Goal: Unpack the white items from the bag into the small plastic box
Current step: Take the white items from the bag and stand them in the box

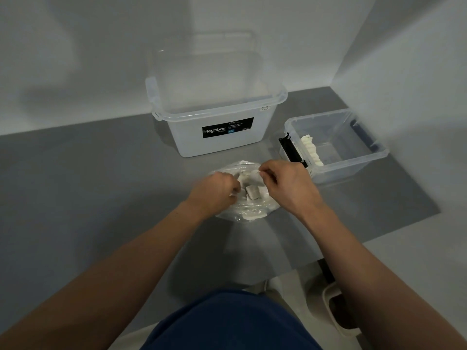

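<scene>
GRIP: left hand (217,188) and right hand (285,183) each pinched the bag (252,212) rim | ITEMS: white items (252,193) sat inside bag, some already in small plastic box (374,157) | METHOD: mouth needed holding wide before reaching.
</scene>
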